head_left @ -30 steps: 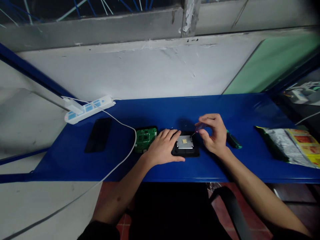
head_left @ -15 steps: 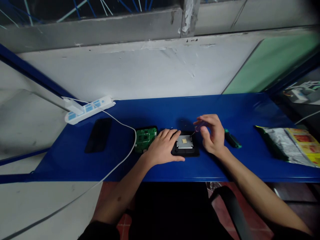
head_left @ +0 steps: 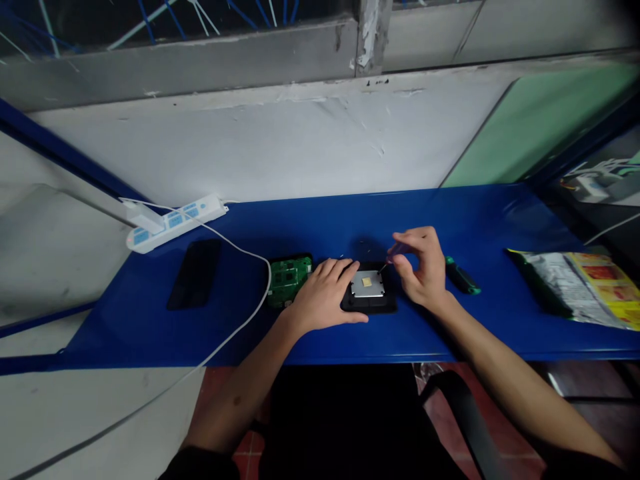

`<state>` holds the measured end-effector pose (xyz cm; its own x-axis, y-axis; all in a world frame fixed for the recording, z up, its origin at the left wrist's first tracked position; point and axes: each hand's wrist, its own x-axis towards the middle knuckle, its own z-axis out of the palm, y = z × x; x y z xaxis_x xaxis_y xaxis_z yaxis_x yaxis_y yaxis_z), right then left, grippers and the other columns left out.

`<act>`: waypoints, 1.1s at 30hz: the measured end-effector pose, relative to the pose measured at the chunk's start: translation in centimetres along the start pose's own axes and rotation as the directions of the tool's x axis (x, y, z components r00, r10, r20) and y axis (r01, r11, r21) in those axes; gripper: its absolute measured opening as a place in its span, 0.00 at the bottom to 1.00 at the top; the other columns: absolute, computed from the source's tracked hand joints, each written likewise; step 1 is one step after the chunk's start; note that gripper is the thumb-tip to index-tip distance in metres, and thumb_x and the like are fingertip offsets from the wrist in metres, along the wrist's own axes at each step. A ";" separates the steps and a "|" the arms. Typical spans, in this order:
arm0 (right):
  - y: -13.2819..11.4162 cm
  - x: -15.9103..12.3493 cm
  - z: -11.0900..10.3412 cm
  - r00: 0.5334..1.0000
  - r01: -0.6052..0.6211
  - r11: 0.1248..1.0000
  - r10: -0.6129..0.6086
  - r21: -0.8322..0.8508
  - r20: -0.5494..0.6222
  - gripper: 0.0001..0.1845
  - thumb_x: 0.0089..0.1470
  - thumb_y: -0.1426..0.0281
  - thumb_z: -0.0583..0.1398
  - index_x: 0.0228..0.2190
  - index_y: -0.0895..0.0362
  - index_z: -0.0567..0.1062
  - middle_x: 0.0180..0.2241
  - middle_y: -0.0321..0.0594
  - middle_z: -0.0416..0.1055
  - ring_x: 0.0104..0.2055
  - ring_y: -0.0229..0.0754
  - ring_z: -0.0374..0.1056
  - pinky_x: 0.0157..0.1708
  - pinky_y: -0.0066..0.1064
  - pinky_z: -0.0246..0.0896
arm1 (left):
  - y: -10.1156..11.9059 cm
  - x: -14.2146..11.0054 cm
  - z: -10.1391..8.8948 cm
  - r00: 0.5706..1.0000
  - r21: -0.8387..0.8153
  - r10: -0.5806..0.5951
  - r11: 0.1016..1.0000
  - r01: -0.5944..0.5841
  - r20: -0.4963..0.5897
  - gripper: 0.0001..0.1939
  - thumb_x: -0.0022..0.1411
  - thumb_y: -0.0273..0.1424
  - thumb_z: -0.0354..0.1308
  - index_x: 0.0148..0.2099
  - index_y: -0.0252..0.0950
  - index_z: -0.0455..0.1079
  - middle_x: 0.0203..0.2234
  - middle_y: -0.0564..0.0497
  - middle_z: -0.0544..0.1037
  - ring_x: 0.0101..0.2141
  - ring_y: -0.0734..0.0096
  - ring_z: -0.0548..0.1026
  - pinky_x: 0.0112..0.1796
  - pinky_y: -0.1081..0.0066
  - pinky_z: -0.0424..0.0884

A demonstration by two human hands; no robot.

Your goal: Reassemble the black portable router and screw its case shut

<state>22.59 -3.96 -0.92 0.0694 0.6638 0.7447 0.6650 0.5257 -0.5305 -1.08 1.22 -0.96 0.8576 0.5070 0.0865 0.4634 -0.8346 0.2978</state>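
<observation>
My left hand (head_left: 325, 293) spans the left end of a black plastic case (head_left: 370, 307), thumb along the near edge and fingers at the far side, holding it against the tabletop. A silver metal plate (head_left: 369, 291) with a small tan square pad (head_left: 367, 282) sits in the case. In my right hand (head_left: 423, 267) is a thin screwdriver (head_left: 395, 252) with a purplish handle, pinched between thumb and fingers. Its tip is at the plate's upper right corner; whether it sits in a screw is too small to tell. Left of my left hand lies a green circuit board (head_left: 287, 280), partly covered by it.
A green-and-black handled tool (head_left: 463, 277) lies right of my right hand. Farther right is a shiny foil packet (head_left: 575, 287). A black phone (head_left: 195, 273) and a white power strip (head_left: 175, 223) are at left. A white cable (head_left: 250, 320) crosses the blue table (head_left: 320, 223).
The right hand's fingers have shifted slightly around the screwdriver, whose tip stays at the same corner. The left hand keeps its place on the case. The whole view has moved a little.
</observation>
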 end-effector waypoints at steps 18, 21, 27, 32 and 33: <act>-0.6 0.6 -0.3 0.995 0.078 0.996 -0.080 -0.043 -0.054 0.14 0.65 0.64 0.58 0.51 0.51 0.73 0.39 0.44 0.74 0.40 0.47 0.73 0.37 0.43 0.72 | 0.1 0.0 0.0 1.000 0.005 -0.009 1.000 0.009 0.016 0.55 0.56 0.65 0.60 0.72 0.33 0.52 0.65 0.37 0.64 0.62 0.44 0.63 0.64 0.50 0.58; -0.8 1.0 -0.3 0.985 0.139 0.980 -0.151 -0.145 -0.079 0.14 0.62 0.64 0.63 0.49 0.50 0.74 0.35 0.41 0.74 0.37 0.46 0.70 0.35 0.41 0.70 | 0.1 0.0 -0.1 1.000 -0.002 -0.006 1.000 0.007 0.015 0.55 0.56 0.65 0.60 0.72 0.33 0.52 0.65 0.38 0.64 0.62 0.44 0.64 0.63 0.49 0.59; -0.9 0.8 -0.2 0.993 0.027 0.998 -0.033 -0.052 -0.113 0.20 0.63 0.75 0.59 0.55 0.49 0.72 0.38 0.40 0.76 0.36 0.43 0.74 0.34 0.38 0.72 | 0.1 0.0 -0.1 1.000 -0.006 -0.013 1.000 0.013 0.015 0.55 0.56 0.65 0.59 0.72 0.35 0.51 0.65 0.38 0.64 0.62 0.44 0.64 0.62 0.48 0.60; -0.8 0.4 -0.3 0.999 0.000 0.998 0.003 0.059 -0.052 0.17 0.67 0.73 0.52 0.53 0.51 0.72 0.45 0.45 0.76 0.42 0.46 0.77 0.39 0.43 0.74 | 0.0 0.0 -0.1 1.000 0.008 -0.006 1.000 0.006 0.019 0.55 0.56 0.65 0.60 0.72 0.33 0.51 0.65 0.38 0.64 0.62 0.44 0.63 0.63 0.49 0.59; -0.7 0.4 -0.3 0.999 0.005 0.998 -0.002 0.059 -0.048 0.16 0.67 0.72 0.53 0.53 0.51 0.72 0.45 0.46 0.75 0.41 0.46 0.76 0.38 0.43 0.74 | 0.0 0.0 0.0 1.000 0.009 -0.004 1.000 0.004 0.018 0.55 0.56 0.65 0.60 0.72 0.33 0.52 0.65 0.38 0.64 0.62 0.44 0.63 0.63 0.49 0.59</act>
<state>22.31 -4.26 -0.16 0.1036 0.6360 0.7647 0.6206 0.5595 -0.5494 -1.11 1.23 -0.92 0.8594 0.5068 0.0681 0.4690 -0.8343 0.2898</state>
